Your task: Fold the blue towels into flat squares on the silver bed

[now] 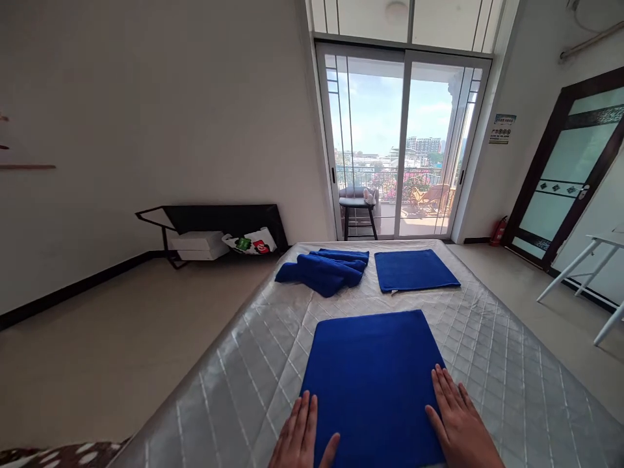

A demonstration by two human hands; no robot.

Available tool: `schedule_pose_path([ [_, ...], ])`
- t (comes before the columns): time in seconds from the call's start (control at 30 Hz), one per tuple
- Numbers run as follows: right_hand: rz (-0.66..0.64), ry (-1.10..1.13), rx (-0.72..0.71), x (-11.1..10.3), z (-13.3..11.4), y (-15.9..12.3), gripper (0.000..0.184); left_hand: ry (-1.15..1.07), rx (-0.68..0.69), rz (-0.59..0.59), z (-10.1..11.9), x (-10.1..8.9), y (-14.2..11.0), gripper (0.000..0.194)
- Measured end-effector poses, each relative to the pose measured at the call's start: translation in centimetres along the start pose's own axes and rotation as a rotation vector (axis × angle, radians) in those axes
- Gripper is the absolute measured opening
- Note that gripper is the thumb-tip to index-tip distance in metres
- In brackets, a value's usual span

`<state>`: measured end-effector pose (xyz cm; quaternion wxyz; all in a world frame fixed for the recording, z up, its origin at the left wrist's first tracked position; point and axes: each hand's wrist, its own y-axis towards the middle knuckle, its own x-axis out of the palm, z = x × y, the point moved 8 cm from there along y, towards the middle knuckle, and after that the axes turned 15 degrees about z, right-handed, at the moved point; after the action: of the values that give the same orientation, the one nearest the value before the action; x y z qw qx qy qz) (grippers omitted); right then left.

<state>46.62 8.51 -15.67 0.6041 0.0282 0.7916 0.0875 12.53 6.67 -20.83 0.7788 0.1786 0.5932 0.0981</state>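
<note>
A flat blue cloth (373,377) lies smooth on the quilted silver mattress (244,364), right in front of me. My left hand (299,435) rests on its left edge, fingers stretched forward and thumb apart. On the opposite edge, my right hand (455,413) lies flat with its fingers extended. Farther off on the mattress is a second flat blue cloth (416,270) with a small white tag at its near edge. To the left of that one sits a loose, rumpled pile of blue cloths (326,270).
Beyond the mattress are sliding glass doors (404,143) and a dark stool (358,211). A black low frame (224,218) with white boxes (195,246) and a printed bag (251,242) stands by the left wall. A white table (609,240) is at right, a fire extinguisher (498,232) behind.
</note>
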Motion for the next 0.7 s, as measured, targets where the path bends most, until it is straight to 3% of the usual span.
schedule_pose_path([
  [0.23,-0.018,-0.013,-0.009,-1.7,-0.7,-0.1,0.067,0.028,-0.045,0.073,1.6,-0.1,0.2,0.081],
  [0.53,-0.087,-0.044,0.051,-4.6,-2.2,-1.1,0.070,0.085,-0.058,0.229,4.6,-2.8,1.5,0.081],
  [0.7,-0.099,-0.075,0.010,-6.3,-3.0,1.7,0.068,0.108,-0.046,0.239,5.0,-3.6,2.2,0.084],
])
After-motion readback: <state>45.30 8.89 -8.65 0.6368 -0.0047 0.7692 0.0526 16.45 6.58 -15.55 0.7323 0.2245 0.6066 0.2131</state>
